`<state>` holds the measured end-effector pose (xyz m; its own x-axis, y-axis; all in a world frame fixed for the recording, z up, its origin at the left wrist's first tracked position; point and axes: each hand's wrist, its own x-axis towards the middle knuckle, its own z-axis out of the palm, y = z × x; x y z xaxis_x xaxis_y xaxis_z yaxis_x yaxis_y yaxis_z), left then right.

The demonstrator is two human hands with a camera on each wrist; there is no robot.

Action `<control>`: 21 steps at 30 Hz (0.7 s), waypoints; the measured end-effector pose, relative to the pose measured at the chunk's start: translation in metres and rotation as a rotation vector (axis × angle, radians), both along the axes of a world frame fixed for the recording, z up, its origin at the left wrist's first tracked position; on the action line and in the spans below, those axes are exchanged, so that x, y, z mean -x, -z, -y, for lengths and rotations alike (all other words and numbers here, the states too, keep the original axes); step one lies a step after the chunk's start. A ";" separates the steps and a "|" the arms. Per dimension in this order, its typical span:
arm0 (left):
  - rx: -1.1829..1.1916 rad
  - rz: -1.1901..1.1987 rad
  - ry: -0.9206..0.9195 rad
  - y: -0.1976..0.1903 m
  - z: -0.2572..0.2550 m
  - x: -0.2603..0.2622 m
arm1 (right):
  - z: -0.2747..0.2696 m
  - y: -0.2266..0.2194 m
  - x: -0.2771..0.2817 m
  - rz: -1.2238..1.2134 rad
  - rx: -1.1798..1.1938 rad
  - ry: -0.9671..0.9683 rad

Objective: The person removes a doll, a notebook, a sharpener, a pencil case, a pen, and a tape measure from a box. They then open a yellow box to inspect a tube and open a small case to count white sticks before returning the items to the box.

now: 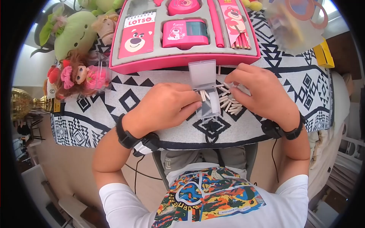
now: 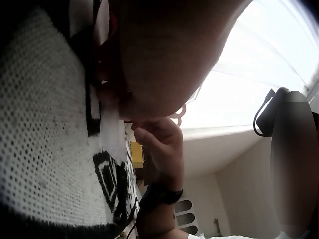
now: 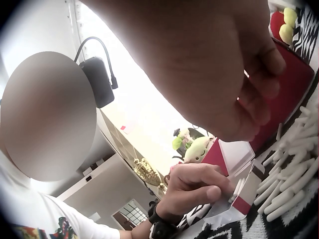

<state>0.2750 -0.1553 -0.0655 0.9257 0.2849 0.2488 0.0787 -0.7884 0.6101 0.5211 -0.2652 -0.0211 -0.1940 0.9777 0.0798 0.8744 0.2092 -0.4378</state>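
Observation:
A small clear plastic box (image 1: 208,110) stands on the patterned cloth with its lid (image 1: 202,72) raised toward the pink gift set. Several short white sticks (image 1: 204,95) lean inside it. My left hand (image 1: 167,106) grips the box's left side, its fingertips by the sticks within. In the right wrist view this hand (image 3: 194,186) shows its thumb and a bent finger at the box. A loose pile of white sticks (image 1: 232,106) lies right of the box. Over the pile, my right hand (image 1: 262,89) has its thumb and fingers loosely bent, with a gap between the tips.
Behind the box sits a large pink gift set (image 1: 186,62) with a notebook (image 1: 137,36) and a pencil sharpener (image 1: 185,33). A doll (image 1: 81,76) and green plush toys (image 1: 76,36) stand left. A clear bag (image 1: 291,34) and a yellow box (image 1: 324,53) are right.

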 end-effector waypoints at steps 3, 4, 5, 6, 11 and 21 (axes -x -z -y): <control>-0.005 -0.002 0.015 -0.002 0.000 -0.001 | 0.001 0.005 -0.008 0.047 0.104 -0.095; 0.002 -0.019 -0.005 -0.004 0.000 -0.001 | 0.001 0.009 -0.007 0.042 0.058 -0.130; 0.008 -0.036 -0.024 -0.005 0.001 -0.001 | 0.001 0.012 -0.006 0.037 0.013 -0.164; 0.008 -0.038 -0.021 -0.005 0.002 -0.001 | 0.000 0.011 -0.006 0.035 0.012 -0.161; 0.030 -0.007 -0.021 -0.002 0.000 -0.003 | -0.005 0.013 -0.003 0.038 0.057 -0.134; -0.007 0.004 0.016 0.000 0.000 -0.003 | -0.006 0.008 0.008 0.062 0.173 -0.123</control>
